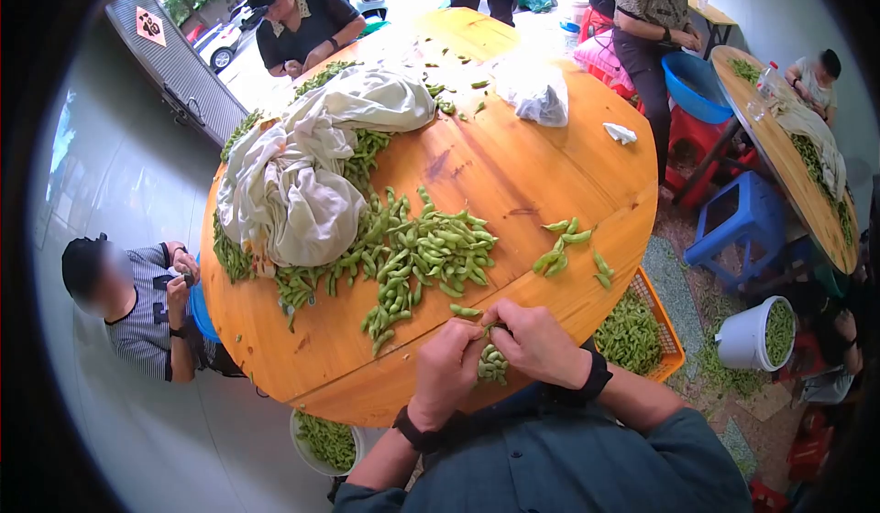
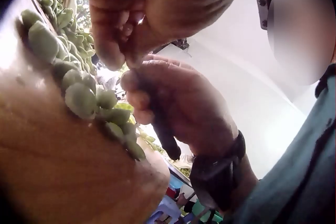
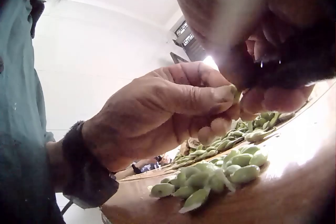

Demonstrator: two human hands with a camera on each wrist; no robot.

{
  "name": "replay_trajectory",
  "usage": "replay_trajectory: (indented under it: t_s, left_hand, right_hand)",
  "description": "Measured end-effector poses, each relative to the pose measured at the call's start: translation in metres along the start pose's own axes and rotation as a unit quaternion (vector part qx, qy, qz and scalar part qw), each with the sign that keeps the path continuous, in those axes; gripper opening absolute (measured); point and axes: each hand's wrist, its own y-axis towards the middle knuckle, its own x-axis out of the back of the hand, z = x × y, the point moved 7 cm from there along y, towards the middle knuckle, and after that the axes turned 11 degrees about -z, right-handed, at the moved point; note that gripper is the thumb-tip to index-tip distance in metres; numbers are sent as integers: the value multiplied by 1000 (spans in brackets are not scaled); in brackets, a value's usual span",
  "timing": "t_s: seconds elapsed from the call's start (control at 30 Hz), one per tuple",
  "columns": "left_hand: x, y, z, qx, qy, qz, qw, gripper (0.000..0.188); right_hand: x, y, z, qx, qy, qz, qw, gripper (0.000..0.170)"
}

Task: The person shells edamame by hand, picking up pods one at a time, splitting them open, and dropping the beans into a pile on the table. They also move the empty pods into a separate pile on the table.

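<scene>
At the front edge of the round wooden table (image 1: pixel 513 169), my two hands meet fingertip to fingertip. My left hand (image 1: pixel 445 371) pinches a small green edamame pod between thumb and forefinger, mostly covered by the fingers; a sliver of the pod (image 3: pixel 237 96) shows in the right wrist view. My right hand (image 1: pixel 543 346) grips a slim dark-handled tool (image 2: pixel 164 129), its working end hidden at the fingertips. Below the hands lies a small pile of plump pods (image 1: pixel 492 364). One single pod (image 1: pixel 465 310) lies just beyond the left fingers.
A large heap of edamame pods (image 1: pixel 440 247) spreads left of centre, beside a crumpled white cloth (image 1: pixel 302 192). A few pods (image 1: pixel 561 249) lie to the right. An orange crate (image 1: pixel 674 366) and white buckets (image 1: pixel 756 334) stand on the floor. Other people sit around.
</scene>
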Motion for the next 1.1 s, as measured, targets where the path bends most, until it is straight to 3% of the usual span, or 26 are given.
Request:
replay_trajectory:
  t_s: [0.03,0.07,0.17,0.2,0.23,0.37,0.43,0.47,0.53,0.63,0.73,0.8,0.93,0.97,1.03,1.07,1.1]
  left_hand:
    - [0,0,-7,-52,8,-7,999,11]
    - [0,-1,-6,-51,9,-7,999,11]
    - [1,-4,10,10,-34,7,999,10]
    - [-1,-7,29,170,-163,29,972,10]
    - [-7,-16,44,322,-284,50,902,11]
    - [-7,-12,44,363,-355,83,857,11]
    - [-14,-18,49,406,-436,113,795,9]
    - [-14,-18,51,407,-436,113,794,9]
    - [-18,-19,49,425,-502,132,742,10]
    - [-18,-22,52,451,-516,142,714,10]
    - [-16,-20,50,464,-503,127,718,10]
    - [-17,-19,49,450,-518,144,712,10]
    - [-21,-23,46,462,-537,165,686,9]
    - [-23,-24,40,463,-537,164,686,9]
    - [-13,-15,40,418,-367,74,828,11]
    - [-15,-18,38,417,-367,74,828,11]
    - [-6,-14,33,310,-234,59,920,11]
  right_hand:
    - [-1,0,-1,0,0,1,1000,18]
    - [-2,-1,-2,9,-1,7,1000,18]
    - [1,1,2,6,35,28,999,14]
    - [1,3,2,-5,73,45,996,9]
    - [4,5,1,-5,72,45,996,9]
    - [0,7,-4,-44,153,134,978,6]
    - [-1,8,-2,-42,176,154,971,5]
    - [-2,8,-1,-55,191,171,965,4]
    - [-3,8,-1,-68,206,188,958,4]
    - [-6,6,-4,-83,230,197,949,3]
    - [-9,5,-9,-125,229,198,945,6]
    - [-3,8,0,-31,166,174,970,7]
    - [-4,7,-1,-21,217,199,955,7]
    - [-5,8,-7,-26,208,179,961,8]
    - [-4,10,-8,-29,199,156,967,8]
    - [-4,10,-11,-74,164,142,973,8]
    - [-3,8,-15,-120,130,127,976,8]
